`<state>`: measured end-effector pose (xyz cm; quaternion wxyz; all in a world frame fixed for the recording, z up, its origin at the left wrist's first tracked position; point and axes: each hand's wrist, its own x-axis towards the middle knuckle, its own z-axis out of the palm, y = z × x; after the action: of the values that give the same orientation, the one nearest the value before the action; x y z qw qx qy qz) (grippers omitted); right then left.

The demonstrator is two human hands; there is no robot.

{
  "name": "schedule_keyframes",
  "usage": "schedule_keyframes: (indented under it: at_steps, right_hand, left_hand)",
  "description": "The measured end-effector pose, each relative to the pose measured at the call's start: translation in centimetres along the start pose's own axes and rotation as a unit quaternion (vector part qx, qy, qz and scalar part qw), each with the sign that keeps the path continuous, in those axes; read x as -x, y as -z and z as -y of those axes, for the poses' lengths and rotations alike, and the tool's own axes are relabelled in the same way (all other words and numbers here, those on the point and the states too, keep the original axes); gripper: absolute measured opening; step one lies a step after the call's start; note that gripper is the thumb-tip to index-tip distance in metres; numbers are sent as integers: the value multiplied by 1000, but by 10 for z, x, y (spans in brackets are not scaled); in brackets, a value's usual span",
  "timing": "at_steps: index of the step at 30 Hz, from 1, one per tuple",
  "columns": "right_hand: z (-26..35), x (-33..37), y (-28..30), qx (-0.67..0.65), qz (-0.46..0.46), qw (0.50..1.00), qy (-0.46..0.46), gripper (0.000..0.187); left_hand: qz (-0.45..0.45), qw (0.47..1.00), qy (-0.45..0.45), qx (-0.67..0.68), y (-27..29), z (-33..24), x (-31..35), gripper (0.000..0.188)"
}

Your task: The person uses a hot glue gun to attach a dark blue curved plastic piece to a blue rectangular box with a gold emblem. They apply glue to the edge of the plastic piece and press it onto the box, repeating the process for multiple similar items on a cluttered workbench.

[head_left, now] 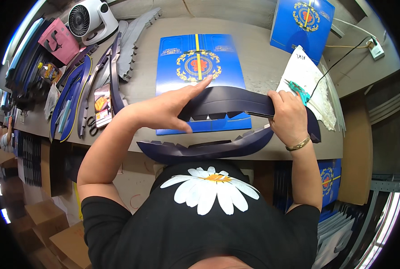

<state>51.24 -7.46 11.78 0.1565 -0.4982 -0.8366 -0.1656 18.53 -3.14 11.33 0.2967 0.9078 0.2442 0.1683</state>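
Note:
A dark navy curved cardboard strip [229,99] with notched tabs along its lower edge is raised above a flat blue printed board [200,42]. My right hand [289,114] is closed round the strip toward its right end, which bends down past the wrist. At the strip's left end, my left hand [166,107] has its thumb and fingers spread apart, with the strip's end between them. Another navy curved strip [204,153] with folded, notched tabs lies at the table's near edge, close to my body. The board bears a gold wreath emblem and a yellow stripe.
A teal glue gun [301,92] rests on white paper [314,80] at the right, its cord running to a power strip [375,49]. A phone [103,105], scissors [92,125], more curved strips [114,76] and a white fan [85,20] occupy the left. Another blue board [289,27] stands behind.

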Motion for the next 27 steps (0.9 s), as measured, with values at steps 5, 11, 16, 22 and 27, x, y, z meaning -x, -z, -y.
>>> schedule_keyframes:
  at_steps: [5, 11, 16, 22, 27]
  right_hand:
    - [5, -4, 1, -3, 0, 1000, 10, 30]
    - [4, -3, -3, -15, 4, 1000, 0, 31]
    - [5, 0, -6, -33, 40, 999, -11, 33]
    - [18, -2, -19, -6, 46, 999, -1, 30]
    - [66, -17, -38, -2, 37, 999, 13, 25]
  left_hand:
    - [73, 979, 146, -119, -2, -16, 1, 108]
    - [44, 952, 175, -249, -11, -23, -3, 101]
    - [25, 950, 176, -258, -22, -15, -1, 95]
    - [-19, 937, 125, -327, -27, -15, 5, 99]
    - [-77, 965, 50, -247, -44, -40, -34, 102]
